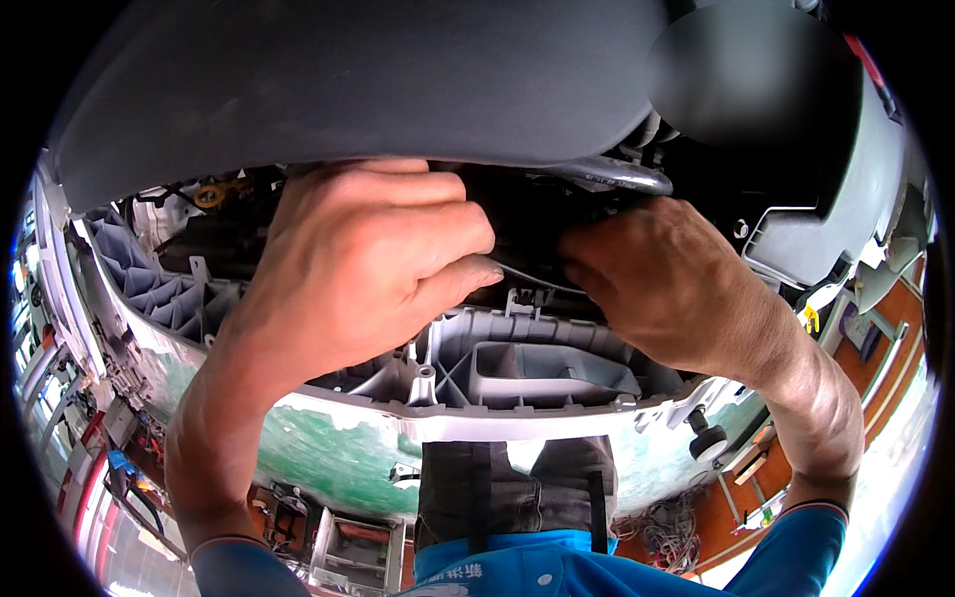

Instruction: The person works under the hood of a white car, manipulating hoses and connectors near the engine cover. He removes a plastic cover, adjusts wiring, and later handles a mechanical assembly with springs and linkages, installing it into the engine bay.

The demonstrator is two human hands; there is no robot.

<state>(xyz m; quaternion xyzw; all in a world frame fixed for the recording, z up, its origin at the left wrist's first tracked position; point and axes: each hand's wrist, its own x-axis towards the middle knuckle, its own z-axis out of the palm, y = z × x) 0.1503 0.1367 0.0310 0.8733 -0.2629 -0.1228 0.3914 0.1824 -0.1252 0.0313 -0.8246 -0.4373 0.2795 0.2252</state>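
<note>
My left hand (363, 254) is closed over the front of an opened car engine bay, its thumb pressed toward the curled fingers. A thin grey cable (542, 280) meets the tip of that thumb and runs right toward my other hand. My right hand (676, 284) is closed too, with its fingers bent down into dark shadow. Whatever lies in its fingertips is hidden. Just above that hand passes a black hose (617, 176). Under both hands lies the grey plastic front carrier (552, 373) with ribs and a recessed pocket.
A large dark grey panel (348, 80) overhangs the bay at the top. A grey plastic housing (801, 244) stands at the right. The bumper (328, 448), with worn green and white patches, curves before my legs. Cables (671, 537) lie on the floor.
</note>
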